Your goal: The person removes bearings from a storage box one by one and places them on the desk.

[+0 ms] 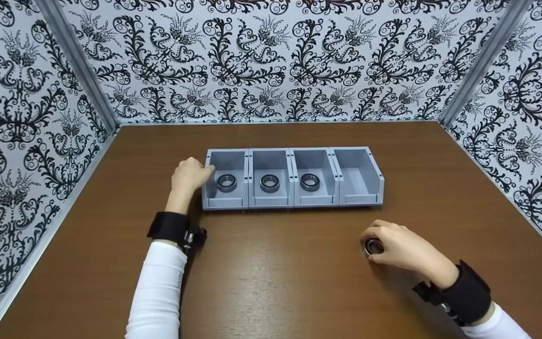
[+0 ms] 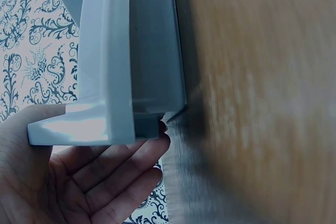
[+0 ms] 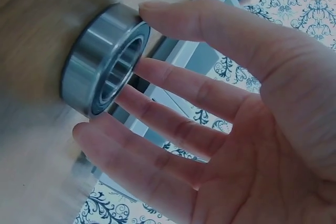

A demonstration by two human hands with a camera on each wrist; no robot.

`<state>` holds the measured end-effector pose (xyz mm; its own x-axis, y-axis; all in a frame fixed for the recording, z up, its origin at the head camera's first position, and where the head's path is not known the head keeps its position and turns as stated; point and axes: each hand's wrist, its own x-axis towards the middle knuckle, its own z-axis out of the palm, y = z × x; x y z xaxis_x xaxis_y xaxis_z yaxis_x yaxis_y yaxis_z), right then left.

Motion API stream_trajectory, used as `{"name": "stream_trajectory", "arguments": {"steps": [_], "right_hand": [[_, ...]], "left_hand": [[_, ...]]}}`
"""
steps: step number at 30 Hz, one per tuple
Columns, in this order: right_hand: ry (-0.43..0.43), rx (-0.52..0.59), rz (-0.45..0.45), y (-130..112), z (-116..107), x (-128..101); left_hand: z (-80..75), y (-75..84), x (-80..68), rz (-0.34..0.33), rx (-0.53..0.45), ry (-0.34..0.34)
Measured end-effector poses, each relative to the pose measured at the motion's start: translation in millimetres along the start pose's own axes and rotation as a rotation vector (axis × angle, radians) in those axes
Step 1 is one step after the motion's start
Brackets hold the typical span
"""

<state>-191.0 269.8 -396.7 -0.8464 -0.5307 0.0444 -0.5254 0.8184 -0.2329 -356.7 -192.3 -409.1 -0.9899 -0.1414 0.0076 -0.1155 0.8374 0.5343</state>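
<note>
A row of grey storage bins (image 1: 271, 202) stands on the table, joined side by side. One ball bearing lies in each of three of them: the leftmost bearing (image 1: 227, 182), the middle bearing (image 1: 269, 183) and another bearing (image 1: 309, 182). The rightmost bin (image 1: 356, 181) holds nothing. My left hand (image 1: 189, 176) grips the left side wall of the leftmost bin (image 2: 118, 66), thumb over the rim and fingers outside it. In front of the row, at the right, my right hand (image 1: 400, 247) holds a shiny steel bearing (image 3: 102, 61) between thumb and fingers, close over the table.
The brown wooden table (image 1: 271, 263) is bounded by patterned walls (image 1: 271, 61) at the back and both sides, with grey metal posts (image 1: 80, 66) in the corners. Black wrist bands (image 1: 170, 226) with small cameras sit on both wrists.
</note>
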Motion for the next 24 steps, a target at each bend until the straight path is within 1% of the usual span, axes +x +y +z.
{"name": "stream_trajectory", "arguments": {"steps": [8,16,24], "right_hand": [[0.039,-0.001,-0.018,-2,-5,0],[0.051,0.004,0.026,-4,-9,4],[0.076,-0.004,0.021,-7,-14,12]], "left_hand": [[-0.6,-0.4,0.0,-0.001,-0.002,-0.007],[-1.0,-0.9,1.0,-0.003,0.008,-0.012],[-0.5,-1.1,0.4,-0.002,0.006,0.0]]}}
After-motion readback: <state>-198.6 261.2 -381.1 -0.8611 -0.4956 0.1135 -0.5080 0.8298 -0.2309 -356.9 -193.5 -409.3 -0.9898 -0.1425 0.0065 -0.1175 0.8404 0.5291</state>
